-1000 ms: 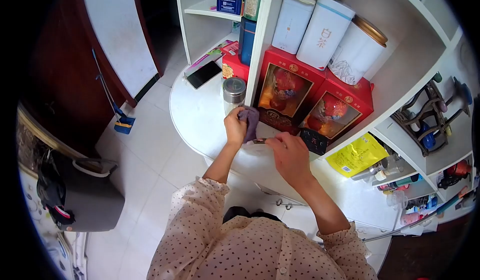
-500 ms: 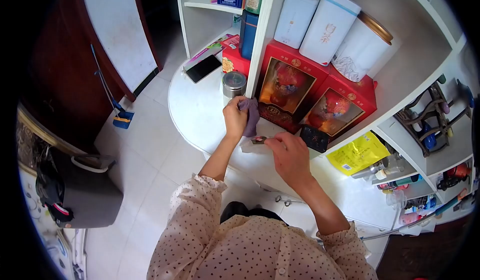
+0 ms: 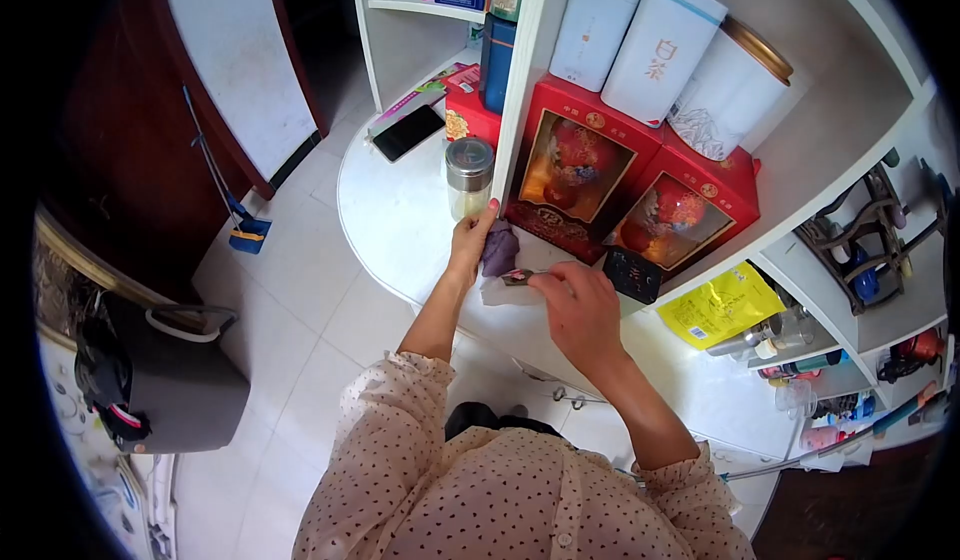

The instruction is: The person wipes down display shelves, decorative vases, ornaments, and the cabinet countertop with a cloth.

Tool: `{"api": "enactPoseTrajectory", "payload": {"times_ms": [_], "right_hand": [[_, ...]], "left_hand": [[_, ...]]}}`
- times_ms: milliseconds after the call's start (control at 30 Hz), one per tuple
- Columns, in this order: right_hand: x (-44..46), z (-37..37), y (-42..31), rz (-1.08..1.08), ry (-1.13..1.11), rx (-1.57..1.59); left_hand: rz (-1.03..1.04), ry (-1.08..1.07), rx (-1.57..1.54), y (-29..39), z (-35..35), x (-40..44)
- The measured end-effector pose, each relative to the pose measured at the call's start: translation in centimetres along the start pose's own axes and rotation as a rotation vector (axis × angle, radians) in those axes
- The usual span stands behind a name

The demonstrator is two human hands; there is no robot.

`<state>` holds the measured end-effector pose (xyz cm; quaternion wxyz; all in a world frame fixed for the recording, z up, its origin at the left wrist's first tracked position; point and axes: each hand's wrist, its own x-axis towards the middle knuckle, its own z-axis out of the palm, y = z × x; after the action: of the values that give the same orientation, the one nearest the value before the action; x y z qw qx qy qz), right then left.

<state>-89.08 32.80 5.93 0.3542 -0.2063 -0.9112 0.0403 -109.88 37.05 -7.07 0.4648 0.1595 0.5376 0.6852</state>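
My left hand is on the white counter, its palm side against a bunched purple cloth. One finger stretches up beside the shelf's upright board, and the cloth hides part of the grip. A glass jar with a metal lid stands just beyond these fingers. My right hand pinches the right end of a small pale box with a dark picture on its top. Close behind that hand sits a black tin, leaning near two red gift boxes.
White canisters stand on the red boxes. A phone lies on the counter's left part, near a red carton. A yellow pouch lies to the right. Below left are a grey bin and a broom.
My left hand has changed its grip: a finger now points up and the cloth sits lower, bunched by the palm. The right hand has stayed on the small box.
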Motion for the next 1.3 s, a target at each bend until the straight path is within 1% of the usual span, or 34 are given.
{"api": "enactPoseTrajectory", "payload": {"times_ms": [133, 200, 333, 433, 533, 600, 733, 800, 833, 900, 933, 1000, 1033, 1067, 1133, 1167, 1200, 1300], "right_hand": [[-0.1, -0.2, -0.1, 0.003, -0.028, -0.037], [-0.1, -0.2, -0.1, 0.008, -0.037, -0.046], [-0.2, -0.1, 0.0, 0.016, -0.028, -0.042], [-0.2, -0.1, -0.1, 0.011, -0.025, -0.04], [-0.2, 0.0, -0.2, 0.01, -0.027, -0.043], [-0.2, 0.0, -0.3, 0.005, -0.026, -0.045], [-0.4, 0.0, -0.4, 0.003, -0.019, -0.044], [-0.4, -0.1, -0.4, 0.021, -0.033, -0.04], [-0.4, -0.2, -0.3, 0.018, -0.029, -0.041], [-0.6, -0.1, -0.2, 0.034, -0.027, -0.047], [-0.7, -0.2, -0.2, 0.037, -0.03, -0.047], [-0.8, -0.3, -0.1, 0.054, -0.034, -0.036], [-0.8, -0.3, -0.1, 0.057, -0.031, -0.039], [-0.8, -0.2, 0.0, 0.052, -0.029, -0.038], [-1.0, -0.3, -0.2, 0.046, -0.029, -0.038], [-1.0, -0.3, -0.3, 0.04, -0.038, -0.045], [-0.8, -0.3, -0.2, 0.03, -0.042, -0.055], [-0.9, -0.1, 0.0, 0.044, -0.05, -0.075]], "left_hand": [[0.03, 0.036, 0.029, -0.2, 0.4, -0.3], [0.039, 0.058, -0.033, -0.3, 0.6, -0.4], [0.022, 0.034, -0.059, -0.4, 0.2, -0.1], [0.031, 0.077, -0.058, 0.1, 0.5, -0.4], [-0.029, 0.096, -0.054, 0.4, 0.6, -0.7], [0.043, 0.071, -0.044, 0.0, 0.5, -0.7], [0.042, 0.057, -0.103, -0.6, 0.2, -0.7], [0.135, 0.008, -0.115, -0.7, 0.2, -1.0], [0.139, 0.007, -0.116, 0.2, 0.9, -1.7], [0.39, 0.123, -0.132, 1.3, 2.4, -2.9], [0.386, 0.124, -0.131, 1.4, 2.7, -2.7], [0.447, 0.197, -0.098, 1.9, 3.4, -1.9], [0.457, 0.282, -0.009, 1.4, 3.4, -1.5], [0.458, 0.277, -0.008, 0.7, 3.2, -1.0], [0.348, 0.336, 0.116, -1.2, 1.8, -0.6], [0.269, 0.303, 0.091, -1.8, 1.2, -0.7], [0.278, 0.302, 0.087, -1.3, 1.5, -0.8], [0.436, 0.145, -0.107, 1.6, 3.3, -2.6]]}}
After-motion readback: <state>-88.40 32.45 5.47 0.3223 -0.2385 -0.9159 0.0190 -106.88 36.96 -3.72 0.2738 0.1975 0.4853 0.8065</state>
